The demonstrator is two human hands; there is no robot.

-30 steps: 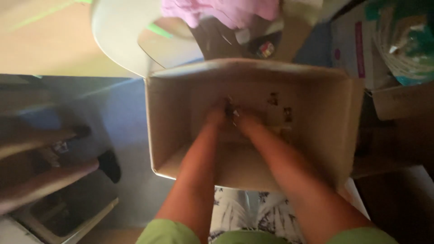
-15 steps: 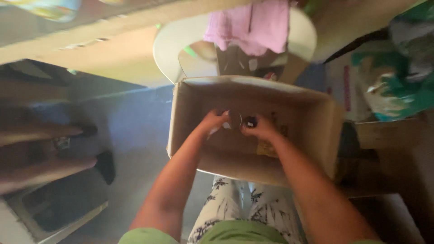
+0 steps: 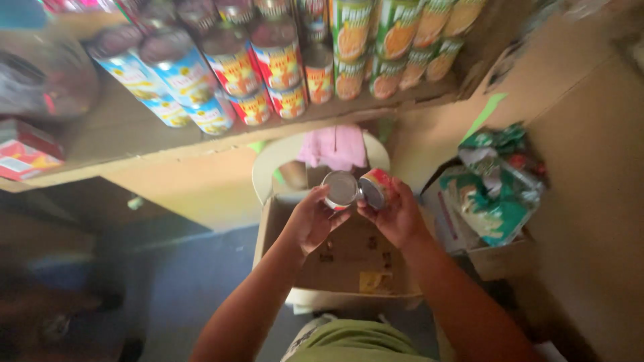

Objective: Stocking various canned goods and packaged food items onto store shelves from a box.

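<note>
My left hand (image 3: 312,218) holds a small tin can (image 3: 339,189) with its metal end toward me. My right hand (image 3: 398,213) grips a second small can (image 3: 376,187) with a red and yellow label. Both cans are raised side by side, nearly touching, above an open cardboard box (image 3: 335,258). Just above the hands runs a wooden shelf (image 3: 201,144) packed with several labelled cans (image 3: 268,67).
A white plastic chair (image 3: 268,174) with pink cloth (image 3: 333,147) on it stands behind the box. A box stuffed with green packets (image 3: 496,194) sits at the right by the beige wall. A dark blue floor (image 3: 188,281) lies at the left.
Both hands have come up out of the cardboard box, each holding a can. The view has tilted upward, bringing the shelf of cans into sight.
</note>
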